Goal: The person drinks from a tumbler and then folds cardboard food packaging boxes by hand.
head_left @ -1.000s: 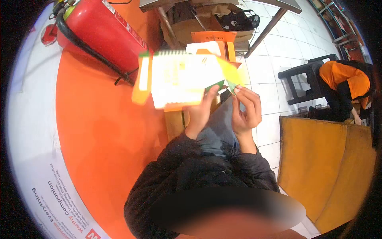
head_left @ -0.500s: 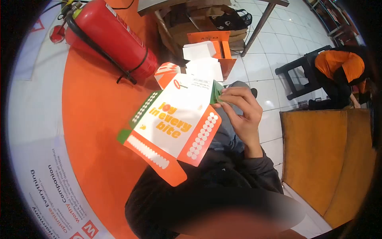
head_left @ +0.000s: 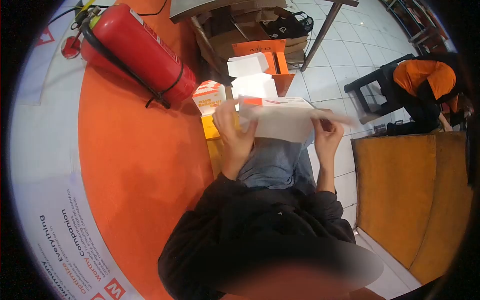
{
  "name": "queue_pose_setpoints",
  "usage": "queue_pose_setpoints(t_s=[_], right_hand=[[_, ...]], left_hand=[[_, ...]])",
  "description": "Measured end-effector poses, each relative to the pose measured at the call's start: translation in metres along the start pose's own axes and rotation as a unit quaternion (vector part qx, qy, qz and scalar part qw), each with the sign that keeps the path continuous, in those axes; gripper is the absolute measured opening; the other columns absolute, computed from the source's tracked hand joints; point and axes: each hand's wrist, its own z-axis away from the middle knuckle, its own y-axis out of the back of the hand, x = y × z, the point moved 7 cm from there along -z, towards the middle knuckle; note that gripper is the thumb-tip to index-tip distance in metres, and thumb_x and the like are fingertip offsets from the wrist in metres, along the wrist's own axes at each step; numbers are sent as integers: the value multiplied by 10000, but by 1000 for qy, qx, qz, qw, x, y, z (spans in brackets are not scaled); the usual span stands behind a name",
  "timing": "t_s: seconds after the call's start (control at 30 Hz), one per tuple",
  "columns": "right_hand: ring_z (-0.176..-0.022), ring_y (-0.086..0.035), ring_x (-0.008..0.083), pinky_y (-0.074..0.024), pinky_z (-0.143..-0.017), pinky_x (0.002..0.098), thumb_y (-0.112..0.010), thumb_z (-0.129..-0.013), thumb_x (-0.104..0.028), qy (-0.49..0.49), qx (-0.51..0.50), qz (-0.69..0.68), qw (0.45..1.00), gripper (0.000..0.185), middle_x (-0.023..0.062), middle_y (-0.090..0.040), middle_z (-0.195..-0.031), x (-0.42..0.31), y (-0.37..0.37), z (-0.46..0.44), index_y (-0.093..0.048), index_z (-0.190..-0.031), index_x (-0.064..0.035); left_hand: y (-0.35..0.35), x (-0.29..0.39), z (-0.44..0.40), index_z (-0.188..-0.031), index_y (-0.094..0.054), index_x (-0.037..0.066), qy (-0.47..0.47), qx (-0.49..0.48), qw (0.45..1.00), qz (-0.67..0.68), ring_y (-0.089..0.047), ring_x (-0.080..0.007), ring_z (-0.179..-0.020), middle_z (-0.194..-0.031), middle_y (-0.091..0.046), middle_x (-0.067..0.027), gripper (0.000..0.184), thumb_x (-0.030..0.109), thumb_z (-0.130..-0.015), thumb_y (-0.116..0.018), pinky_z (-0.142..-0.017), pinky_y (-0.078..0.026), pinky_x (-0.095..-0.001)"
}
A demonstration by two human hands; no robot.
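A folding cardboard box, its plain greyish-white side facing me, is held up above my lap between both hands. Its upper edge shows a strip of orange and red print, and a flap at the right is smeared by motion. My left hand is on the box's left end, thumb in front, with the fingers blurred. At the right end, my right hand pinches the box's edge between thumb and fingers. Just behind my left hand stands a printed orange, white and yellow box. Beyond the held box lies an open white carton.
A red fire extinguisher lies on the orange surface to my left. Ahead is a metal table with an orange box near it. To the right are a brown padded seat, a black stool and another person in orange.
The box has swung from its printed face, over the orange surface, to its plain side above my lap. My left hand has come into view at its left end.
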Motion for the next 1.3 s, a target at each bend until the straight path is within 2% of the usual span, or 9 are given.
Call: queue_pose_setpoints(t_s=[0.13,0.3,0.43,0.7,0.9,1.03,1.07,1.17,1.3], right_hand=[[-744,-620,110,-490,-718,254,-698,-831,-19,-53,-10,-5,999,116,76,-676,-816,21,10,2,-669,-910,62],[-951,-592,155,-472,-862,281,-659,-826,28,-3,141,-45,989,355,94,-615,-1054,34,13,21,-533,-1157,63],[-1155,-523,204,-427,-992,333,-701,-849,-36,-140,-60,-243,958,502,135,-548,-1227,13,-31,52,-451,-1273,63],[-928,-638,165,-526,-799,284,-708,-835,8,-86,-3,-149,985,338,110,-642,-1073,2,-12,45,-572,-1139,66],[-869,-595,138,-492,-787,274,-687,-889,-139,-53,-58,-226,971,278,73,-650,-1001,-16,-15,53,-606,-1062,63],[-809,-592,134,-500,-680,296,-634,-918,-139,-112,-205,79,969,224,99,-639,-888,-9,5,46,-609,-1037,50],[-768,-639,200,-498,-629,353,-627,-895,-117,-116,-160,-12,980,209,163,-644,-814,-21,11,43,-618,-1023,47],[-770,-648,316,-498,-653,405,-636,-855,-110,-101,-464,212,854,225,218,-643,-805,-6,23,37,-622,-1014,50],[-742,-637,370,-498,-693,395,-610,-863,-74,-51,-469,245,847,182,209,-654,-791,17,29,43,-617,-994,52]], left_hand=[[-45,-7,6,-1309,-495,4,125,-307,843,423,-497,-217,-1198,-1233,-570,-115,438,113,-904,-622,-1050,-343,-336],[-66,22,12,-1426,-374,10,159,-292,851,407,-412,-273,-1326,-1437,-431,-165,492,6,-943,-464,-1101,-298,-350],[-59,55,8,-1487,-266,57,18,-250,937,245,-229,-348,-1429,-1528,-259,-216,721,-144,-811,-412,-1153,-220,-428],[-63,64,13,-1394,-440,54,-49,-424,832,355,-259,-342,-1417,-1474,-353,-201,439,113,-959,-450,-1145,-231,-433],[-85,55,25,-1141,-626,60,10,-210,863,460,-498,-284,-1153,-1151,-561,-100,250,171,-924,-572,-1009,-347,-364],[-89,57,35,-1061,-662,53,88,-180,858,474,-527,-212,-1002,-1018,-589,-78,198,150,-905,-586,-947,-373,-338],[-88,56,37,-1119,-663,117,29,-217,879,423,-526,-237,-1118,-1139,-604,-79,267,118,-859,-603,-975,-359,-367],[-68,88,34,-1154,-663,175,-220,-245,928,174,-465,-270,-1253,-1316,-557,-67,355,98,-817,-581,-1052,-293,-430],[-104,77,66,-1239,-624,287,-358,-365,859,37,-340,-228,-1384,-1498,-395,15,466,191,-784,-609,-1111,-227,-467]])
